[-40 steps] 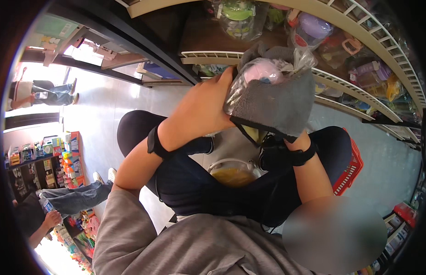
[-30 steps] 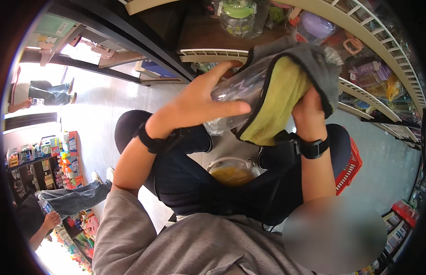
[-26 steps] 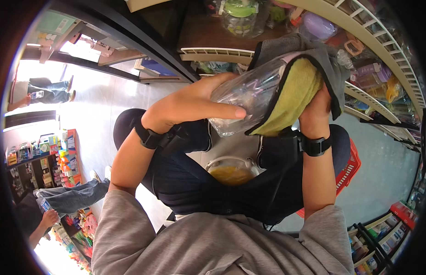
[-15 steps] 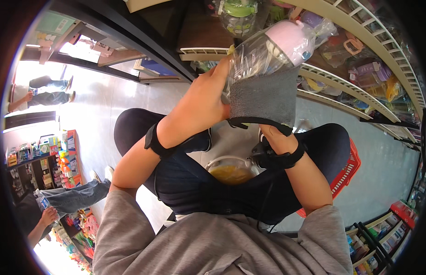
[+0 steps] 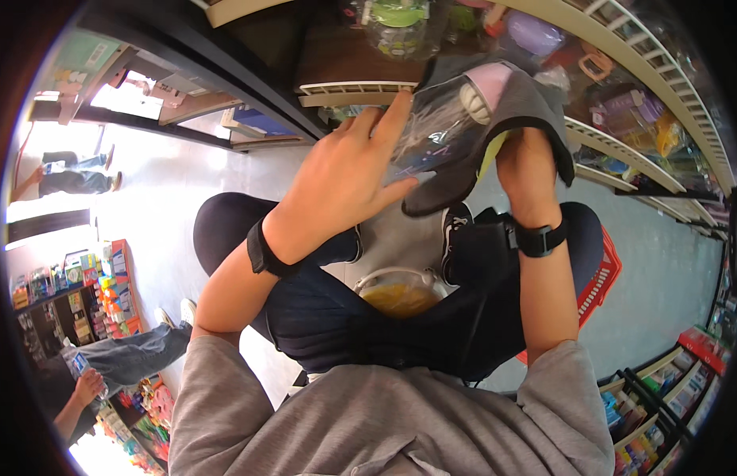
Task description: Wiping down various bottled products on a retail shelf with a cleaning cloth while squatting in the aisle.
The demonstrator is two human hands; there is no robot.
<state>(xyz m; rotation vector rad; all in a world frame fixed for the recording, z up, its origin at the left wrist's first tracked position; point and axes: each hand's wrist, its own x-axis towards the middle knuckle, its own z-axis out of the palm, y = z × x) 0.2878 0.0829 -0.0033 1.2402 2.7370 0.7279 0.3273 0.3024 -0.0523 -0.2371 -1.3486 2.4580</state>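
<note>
A clear plastic drinking bottle [image 5: 440,135] with a pink lid [image 5: 489,82] lies tilted in thin clear wrapping, in front of the shelf. My right hand [image 5: 529,163] is tucked into a dark grey cloth mitt [image 5: 531,107], whose lining shows yellow-green at the opening. The mitt wraps round the bottle and grips it; my right fingers are hidden inside. Beside the bottle's lower end, my left hand [image 5: 340,170] is spread, thumb and forefinger apart. Whether its fingertips touch the wrapping I cannot tell.
Wire-edged shelves [image 5: 642,59] with wrapped bottles curve across the top and right. A red basket [image 5: 602,285] stands by my right knee. Between my legs sits a see-through bag [image 5: 400,297] with something yellow inside. Another person's legs [image 5: 142,353] show at left.
The mitt has turned and moved up and right, so its opening now shows. My left hand has come off the bottle and opened. The bottle has tipped lower.
</note>
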